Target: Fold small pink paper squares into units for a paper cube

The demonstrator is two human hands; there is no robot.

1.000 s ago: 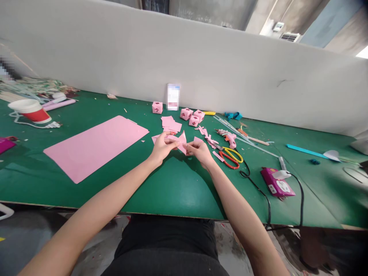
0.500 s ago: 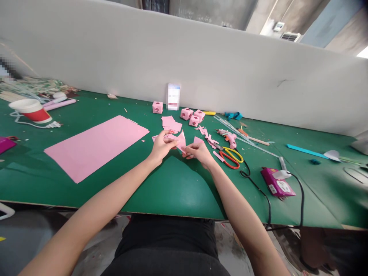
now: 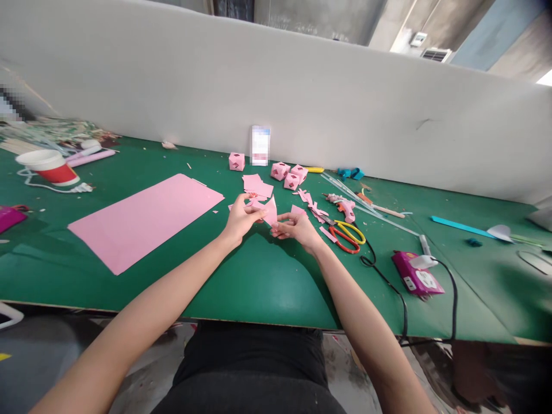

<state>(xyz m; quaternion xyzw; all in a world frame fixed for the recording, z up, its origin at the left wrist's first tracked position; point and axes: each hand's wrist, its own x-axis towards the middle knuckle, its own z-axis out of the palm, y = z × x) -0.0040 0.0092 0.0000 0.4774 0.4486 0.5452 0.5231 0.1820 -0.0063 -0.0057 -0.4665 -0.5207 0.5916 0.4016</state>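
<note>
Between both hands, just above the green table, is a small folded piece of pink paper [image 3: 270, 212]. My left hand [image 3: 242, 220] pinches it from the left, thumb on the near face. On its lower right corner the fingertips of my right hand [image 3: 296, 229] are closed. Cut pink paper pieces [image 3: 257, 187] lie in a loose pile behind my left hand. Another pink piece [image 3: 298, 211] shows just past my right hand. Folded pink paper cubes [image 3: 280, 171] with diamond-shaped openings stand farther back, one of them apart [image 3: 237, 161] on the left.
A large pink sheet [image 3: 146, 224] lies left. On the right are scissors [image 3: 348, 237], a pink glue gun [image 3: 345, 208], paper strips [image 3: 317, 211] and a magenta power strip [image 3: 416, 273] with a black cord. A phone [image 3: 260, 146] leans against the partition; a paper cup [image 3: 48, 167] stands far left.
My right fingertips have shifted slightly left and down along the edge of the pink paper. The left hand keeps its pinch, and the paper is turned a little.
</note>
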